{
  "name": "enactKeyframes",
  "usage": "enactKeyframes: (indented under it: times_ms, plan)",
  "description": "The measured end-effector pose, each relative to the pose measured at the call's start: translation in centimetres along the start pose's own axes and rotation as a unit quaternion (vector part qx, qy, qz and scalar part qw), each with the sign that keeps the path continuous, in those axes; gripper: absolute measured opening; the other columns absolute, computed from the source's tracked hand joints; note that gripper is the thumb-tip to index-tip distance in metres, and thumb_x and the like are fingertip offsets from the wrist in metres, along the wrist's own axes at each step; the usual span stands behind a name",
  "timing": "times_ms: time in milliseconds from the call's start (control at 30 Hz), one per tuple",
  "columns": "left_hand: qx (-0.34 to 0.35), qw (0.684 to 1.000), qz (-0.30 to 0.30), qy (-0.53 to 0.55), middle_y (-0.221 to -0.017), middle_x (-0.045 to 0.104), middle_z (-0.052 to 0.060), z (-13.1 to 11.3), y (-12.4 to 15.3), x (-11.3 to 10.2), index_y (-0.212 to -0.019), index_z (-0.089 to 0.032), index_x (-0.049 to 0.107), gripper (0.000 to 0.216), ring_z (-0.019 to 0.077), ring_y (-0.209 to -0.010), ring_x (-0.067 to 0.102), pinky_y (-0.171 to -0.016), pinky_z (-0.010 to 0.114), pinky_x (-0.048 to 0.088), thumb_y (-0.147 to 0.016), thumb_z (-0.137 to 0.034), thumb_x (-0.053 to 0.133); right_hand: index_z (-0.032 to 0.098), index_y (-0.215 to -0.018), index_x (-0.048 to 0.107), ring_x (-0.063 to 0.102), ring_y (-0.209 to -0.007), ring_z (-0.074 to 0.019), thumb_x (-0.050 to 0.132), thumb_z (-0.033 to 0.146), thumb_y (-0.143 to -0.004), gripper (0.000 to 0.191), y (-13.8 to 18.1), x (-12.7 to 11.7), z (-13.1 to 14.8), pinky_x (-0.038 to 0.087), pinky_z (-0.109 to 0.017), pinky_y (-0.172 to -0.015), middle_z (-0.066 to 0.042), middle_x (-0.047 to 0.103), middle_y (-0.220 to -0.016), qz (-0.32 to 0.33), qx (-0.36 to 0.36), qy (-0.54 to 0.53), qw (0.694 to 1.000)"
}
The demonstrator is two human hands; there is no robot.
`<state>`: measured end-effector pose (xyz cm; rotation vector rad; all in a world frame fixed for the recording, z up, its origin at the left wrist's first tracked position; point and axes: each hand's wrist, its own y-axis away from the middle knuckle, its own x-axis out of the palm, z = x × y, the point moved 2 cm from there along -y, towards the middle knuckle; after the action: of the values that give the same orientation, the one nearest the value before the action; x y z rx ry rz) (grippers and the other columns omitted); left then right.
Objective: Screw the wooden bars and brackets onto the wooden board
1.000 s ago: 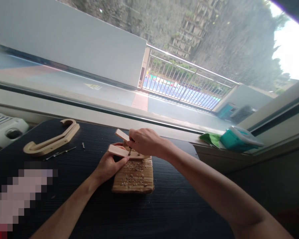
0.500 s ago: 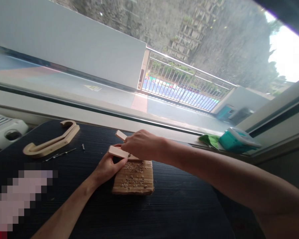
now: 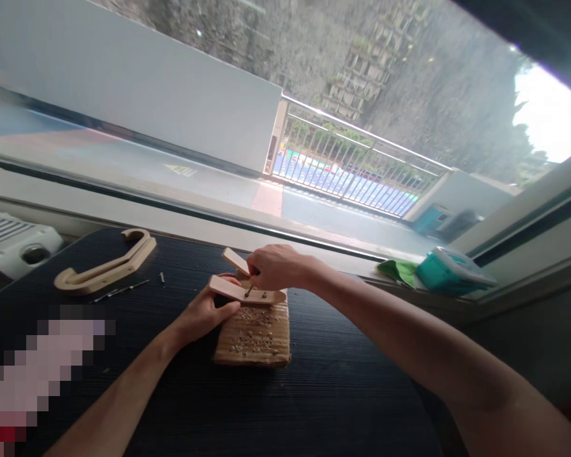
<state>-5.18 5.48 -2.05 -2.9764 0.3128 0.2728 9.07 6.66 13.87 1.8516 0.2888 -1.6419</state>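
Note:
My left hand (image 3: 208, 312) is closed around the left end of a bent pale wooden piece (image 3: 226, 289), thumb along its near edge. The piece rests at the far end of a corrugated cardboard block (image 3: 254, 352) pitted with small holes. A second wooden arm (image 3: 234, 259) slants up behind it. Over the piece, my right hand (image 3: 278, 265) is curled in a pinch on a thin metal tool (image 3: 249, 291), whose tip meets one of two dark screw holes. The tool's kind is hidden by my fingers.
On the dark table (image 3: 342, 393) at left lie a hooked wooden piece (image 3: 102, 270), thin metal rods (image 3: 121, 291) and a small screw (image 3: 162, 277). A white appliance (image 3: 19, 238) stands far left. A teal box (image 3: 450, 270) and green cloth (image 3: 397, 271) sit by the window.
My right hand has lifted and shifted slightly right, uncovering the two dark holes and the thin tool. My left hand keeps its grip on the wooden piece.

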Motion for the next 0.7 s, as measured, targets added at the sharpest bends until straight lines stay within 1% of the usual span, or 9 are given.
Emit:
enactKeyframes:
  times_ms: [67, 100, 200, 233, 300, 367, 500, 600, 700]
  plan:
    - [-0.047, 0.99, 0.035, 0.124, -0.109, 0.065, 0.005, 0.0, 0.0, -0.9, -0.106, -0.021, 0.061, 0.044, 0.0274, -0.107, 0.057, -0.09, 0.037, 0.046, -0.067, -0.041, 0.064, 0.019, -0.088, 0.069, 0.054, -0.068, -0.0129, 0.05, 0.027, -0.079, 0.023, 1.2, -0.7, -0.1, 0.03, -0.024, -0.055, -0.005, 0.068, -0.084, -0.023, 0.001, -0.006, 1.0]
    - [-0.068, 0.979, 0.028, 0.19, -0.108, 0.066, 0.006, 0.0, -0.1, -1.5, -0.106, -0.02, 0.06, 0.044, 0.0275, -0.106, 0.058, -0.089, 0.038, 0.047, -0.069, -0.044, 0.061, 0.019, -0.089, 0.069, 0.054, -0.068, -0.0123, 0.049, 0.027, -0.08, 0.023, 2.2, -1.0, -0.3, 0.03, -0.023, -0.055, -0.004, 0.068, -0.084, -0.05, 0.009, -0.021, 0.998]
    - [-0.092, 0.948, -0.079, 0.295, -0.109, 0.066, 0.008, -0.2, -1.5, -3.0, -0.096, -0.017, 0.062, 0.044, 0.0263, -0.115, 0.052, -0.091, 0.035, 0.045, -0.069, -0.052, 0.06, 0.021, -0.091, 0.069, 0.053, -0.065, -0.0108, 0.049, 0.031, -0.082, 0.024, 6.1, -0.9, -1.0, 0.03, -0.022, -0.056, -0.002, 0.068, -0.079, -0.144, 0.036, -0.084, 0.985]
    - [-0.086, 0.944, -0.089, 0.307, -0.112, 0.065, 0.009, -0.4, -2.3, -3.2, -0.095, -0.017, 0.061, 0.047, 0.0254, -0.118, 0.05, -0.093, 0.034, 0.043, -0.071, -0.057, 0.056, 0.022, -0.092, 0.069, 0.052, -0.062, -0.0101, 0.049, 0.031, -0.082, 0.024, 7.5, -0.3, -1.3, 0.03, -0.022, -0.055, -0.001, 0.067, -0.076, -0.157, 0.057, -0.112, 0.98]
    - [-0.079, 0.94, -0.089, 0.319, -0.118, 0.062, 0.009, -1.0, -4.1, -3.2, -0.096, -0.018, 0.06, 0.052, 0.0232, -0.122, 0.047, -0.094, 0.034, 0.042, -0.074, -0.064, 0.047, 0.024, -0.093, 0.069, 0.052, -0.06, -0.0096, 0.05, 0.031, -0.082, 0.023, 10.0, 1.9, -1.4, 0.03, -0.022, -0.054, 0.001, 0.066, -0.073, -0.169, 0.089, -0.179, 0.965]
    - [-0.093, 0.941, -0.061, 0.321, -0.117, 0.063, 0.01, -1.8, -5.8, -2.6, -0.094, -0.017, 0.061, 0.054, 0.0228, -0.121, 0.048, -0.094, 0.034, 0.041, -0.075, -0.065, 0.045, 0.024, -0.092, 0.069, 0.054, -0.062, -0.0104, 0.049, 0.029, -0.082, 0.023, 11.9, 5.0, -1.1, 0.033, -0.021, -0.055, 0.002, 0.066, -0.072, -0.167, 0.097, -0.251, 0.949]
    - [-0.146, 0.942, 0.018, 0.301, -0.097, 0.07, 0.015, -3.2, -7.4, -0.7, -0.088, -0.014, 0.065, 0.055, 0.0281, -0.103, 0.06, -0.087, 0.039, 0.046, -0.068, -0.064, 0.055, 0.025, -0.09, 0.07, 0.059, -0.069, -0.0126, 0.049, 0.027, -0.081, 0.023, 14.0, 10.6, -0.1, 0.038, -0.021, -0.061, 0.002, 0.069, -0.078, -0.153, 0.1, -0.369, 0.911]
    - [-0.194, 0.944, 0.063, 0.26, -0.087, 0.072, 0.014, -3.6, -6.0, 0.1, -0.087, -0.016, 0.067, 0.054, 0.0288, -0.091, 0.065, -0.081, 0.04, 0.049, -0.065, -0.064, 0.059, 0.026, -0.093, 0.07, 0.061, -0.078, -0.0154, 0.049, 0.027, -0.081, 0.025, 15.1, 12.4, -0.3, 0.041, -0.023, -0.068, 0.0, 0.07, -0.085, -0.187, 0.133, -0.373, 0.899]
    - [-0.21, 0.954, 0.045, 0.209, -0.084, 0.072, 0.01, -3.4, -2.3, -0.7, -0.09, -0.015, 0.068, 0.055, 0.0293, -0.088, 0.065, -0.076, 0.038, 0.051, -0.065, -0.064, 0.058, 0.025, -0.092, 0.071, 0.06, -0.085, -0.0181, 0.052, 0.028, -0.079, 0.023, 16.4, 12.6, -1.5, 0.041, -0.025, -0.073, -0.002, 0.069, -0.09, -0.216, 0.159, -0.33, 0.905]
